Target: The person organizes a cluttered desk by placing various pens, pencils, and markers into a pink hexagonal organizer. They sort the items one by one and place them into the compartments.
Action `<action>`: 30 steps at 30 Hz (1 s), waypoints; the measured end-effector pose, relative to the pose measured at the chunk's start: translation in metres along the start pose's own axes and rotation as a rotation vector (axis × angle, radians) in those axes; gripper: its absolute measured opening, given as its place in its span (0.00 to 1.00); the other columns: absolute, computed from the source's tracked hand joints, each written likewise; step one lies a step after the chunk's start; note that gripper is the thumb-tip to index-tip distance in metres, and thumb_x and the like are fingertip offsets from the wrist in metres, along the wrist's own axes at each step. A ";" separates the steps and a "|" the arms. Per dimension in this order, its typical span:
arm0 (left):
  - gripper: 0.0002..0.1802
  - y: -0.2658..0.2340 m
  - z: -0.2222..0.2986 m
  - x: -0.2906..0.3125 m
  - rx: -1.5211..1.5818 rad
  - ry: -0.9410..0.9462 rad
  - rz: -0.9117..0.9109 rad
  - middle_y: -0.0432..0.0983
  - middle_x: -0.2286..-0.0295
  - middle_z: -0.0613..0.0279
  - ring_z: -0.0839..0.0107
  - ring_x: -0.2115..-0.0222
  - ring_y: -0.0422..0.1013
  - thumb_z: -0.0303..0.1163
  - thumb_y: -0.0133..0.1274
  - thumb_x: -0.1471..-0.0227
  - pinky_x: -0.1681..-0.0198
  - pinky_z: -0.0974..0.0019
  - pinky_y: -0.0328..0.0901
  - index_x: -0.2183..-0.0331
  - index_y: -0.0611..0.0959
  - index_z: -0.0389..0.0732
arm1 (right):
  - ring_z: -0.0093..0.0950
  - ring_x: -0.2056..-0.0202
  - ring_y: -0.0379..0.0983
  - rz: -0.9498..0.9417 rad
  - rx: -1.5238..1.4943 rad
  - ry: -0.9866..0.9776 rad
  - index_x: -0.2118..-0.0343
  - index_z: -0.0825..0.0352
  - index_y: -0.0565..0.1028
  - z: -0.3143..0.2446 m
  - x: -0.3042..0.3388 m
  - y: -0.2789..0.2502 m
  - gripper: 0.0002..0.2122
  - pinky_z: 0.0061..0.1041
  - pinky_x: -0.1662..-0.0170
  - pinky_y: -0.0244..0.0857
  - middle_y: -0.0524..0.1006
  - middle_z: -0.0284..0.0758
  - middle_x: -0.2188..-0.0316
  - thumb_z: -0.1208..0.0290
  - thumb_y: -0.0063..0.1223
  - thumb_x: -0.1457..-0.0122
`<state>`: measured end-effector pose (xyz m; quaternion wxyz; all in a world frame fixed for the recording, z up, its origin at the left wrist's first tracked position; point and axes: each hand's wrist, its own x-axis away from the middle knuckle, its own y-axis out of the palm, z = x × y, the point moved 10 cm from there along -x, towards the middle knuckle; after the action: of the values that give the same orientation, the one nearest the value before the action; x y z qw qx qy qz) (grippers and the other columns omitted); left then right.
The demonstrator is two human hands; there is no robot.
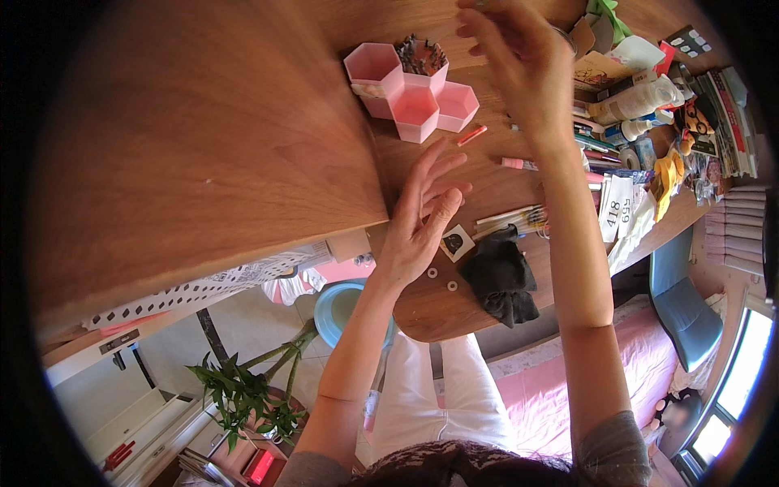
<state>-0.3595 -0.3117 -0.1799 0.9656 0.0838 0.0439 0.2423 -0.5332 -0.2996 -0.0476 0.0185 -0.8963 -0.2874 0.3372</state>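
Note:
My left hand [423, 223] hovers over the desk's near left part, fingers spread and nothing in it. Just beyond its fingertips stands a pink organizer [415, 114] of joined hexagonal cups; one rear cup holds a bunch of dark, thin pieces [422, 57]. My right hand [519, 61] is raised at the top edge, to the right of the organizer. Its fingers are bent together, and the fingertips run to the picture's border, so what they pinch cannot be made out. Between the hands lie a small orange-red stick [471, 135] and a pink-capped tube [518, 163].
A black cloth bundle [499, 280], brushes [511, 219], a small picture card [457, 243] and two white rings [453, 286] lie near the front edge. Bottles [641, 99], books [726, 122] and papers crowd the right. A wooden panel [203, 138] rises at left.

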 end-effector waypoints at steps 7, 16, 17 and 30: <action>0.31 0.000 -0.001 0.001 0.044 0.010 0.012 0.66 0.43 0.49 0.65 0.52 0.72 0.39 0.42 0.32 0.49 0.63 0.68 0.34 0.56 0.40 | 0.29 0.61 0.79 -0.244 0.352 -0.084 0.57 0.71 0.77 0.028 -0.001 0.051 0.08 0.27 0.62 0.73 0.81 0.43 0.64 0.77 0.55 0.39; 0.32 0.000 -0.003 -0.001 0.054 -0.004 0.027 0.66 0.43 0.49 0.65 0.53 0.72 0.41 0.43 0.32 0.50 0.62 0.68 0.34 0.56 0.39 | 0.41 0.46 0.71 -0.218 0.601 -0.456 0.45 0.70 0.72 0.024 0.040 0.072 0.20 0.35 0.45 0.67 0.75 0.44 0.47 0.72 0.54 0.41; 0.32 0.001 -0.005 -0.001 0.078 -0.019 0.029 0.65 0.42 0.49 0.65 0.53 0.72 0.41 0.43 0.32 0.50 0.62 0.68 0.34 0.57 0.39 | 0.42 0.41 0.67 -0.290 0.628 -0.485 0.43 0.69 0.71 0.027 0.041 0.076 0.21 0.35 0.38 0.62 0.73 0.45 0.44 0.70 0.51 0.39; 0.29 -0.007 0.021 -0.013 -0.844 0.343 0.262 0.45 0.34 0.41 0.46 0.36 0.51 0.30 0.52 0.39 0.35 0.52 0.50 0.40 0.66 0.33 | 0.46 0.42 0.66 -0.142 0.195 -0.173 0.43 0.72 0.69 0.046 0.037 0.055 0.25 0.39 0.40 0.62 0.73 0.50 0.47 0.69 0.58 0.44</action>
<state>-0.3654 -0.3266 -0.1601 0.8554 -0.3523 0.0896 0.3691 -0.5118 -0.3334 -0.1178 0.1042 -0.8354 -0.3163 0.4373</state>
